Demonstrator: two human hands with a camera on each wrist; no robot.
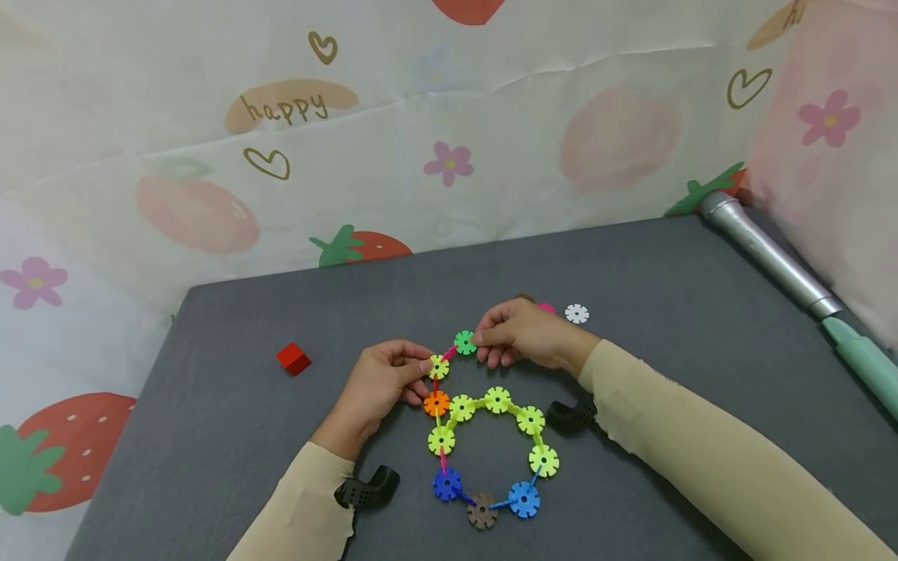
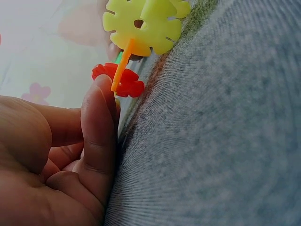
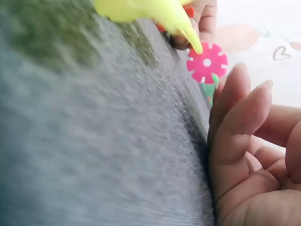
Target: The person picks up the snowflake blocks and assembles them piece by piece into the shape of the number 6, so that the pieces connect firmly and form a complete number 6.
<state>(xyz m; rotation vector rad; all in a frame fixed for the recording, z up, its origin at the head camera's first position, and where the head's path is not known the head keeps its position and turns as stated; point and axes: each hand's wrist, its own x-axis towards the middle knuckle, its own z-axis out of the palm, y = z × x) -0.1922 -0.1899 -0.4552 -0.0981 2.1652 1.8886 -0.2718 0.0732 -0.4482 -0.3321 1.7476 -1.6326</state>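
Note:
A chain of notched interlocking discs lies on the table, with a ring of several yellow-green discs [image 1: 498,400], two blue discs [image 1: 525,499] and a brown disc [image 1: 482,511]. From an orange disc [image 1: 436,403] at its left side, a branch runs away from me. My left hand [image 1: 389,382] pinches the yellow-green disc [image 1: 439,367] on that branch between thumb and fingers. At the branch's far end, my right hand [image 1: 522,336] grips the edge of a green disc [image 1: 464,342]. A pink disc [image 3: 207,62] links the two, seen face-on in the right wrist view.
A red cube [image 1: 293,358] sits left of my hands. Beyond the right hand lie a white disc [image 1: 577,313] and a pink disc [image 1: 546,308], partly hidden. A silver microphone [image 1: 772,253] with a teal handle rests along the right edge. A printed curtain [image 1: 491,117] hangs behind the table.

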